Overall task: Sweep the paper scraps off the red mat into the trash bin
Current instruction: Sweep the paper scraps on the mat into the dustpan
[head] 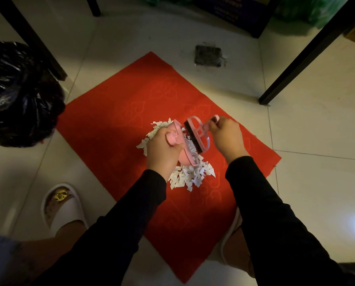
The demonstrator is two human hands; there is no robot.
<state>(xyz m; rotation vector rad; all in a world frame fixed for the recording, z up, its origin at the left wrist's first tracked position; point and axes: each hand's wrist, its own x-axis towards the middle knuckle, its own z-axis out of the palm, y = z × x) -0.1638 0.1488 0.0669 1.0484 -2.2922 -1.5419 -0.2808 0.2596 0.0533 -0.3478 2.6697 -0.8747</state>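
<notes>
At frame centre we see the left hand (162, 148) gripping a pink dustpan (179, 145) holding paper scraps (190, 176), the right hand (227, 135) gripping a pink brush (197, 134) on the red mat (131, 112); the black-bagged trash bin (17, 93) sits at the left edge.

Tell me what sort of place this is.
Probably a room in a home, seen at floor level: pale floor tiles, a red mat laid on them, dark furniture legs, and a bin lined with a black bag.
</notes>
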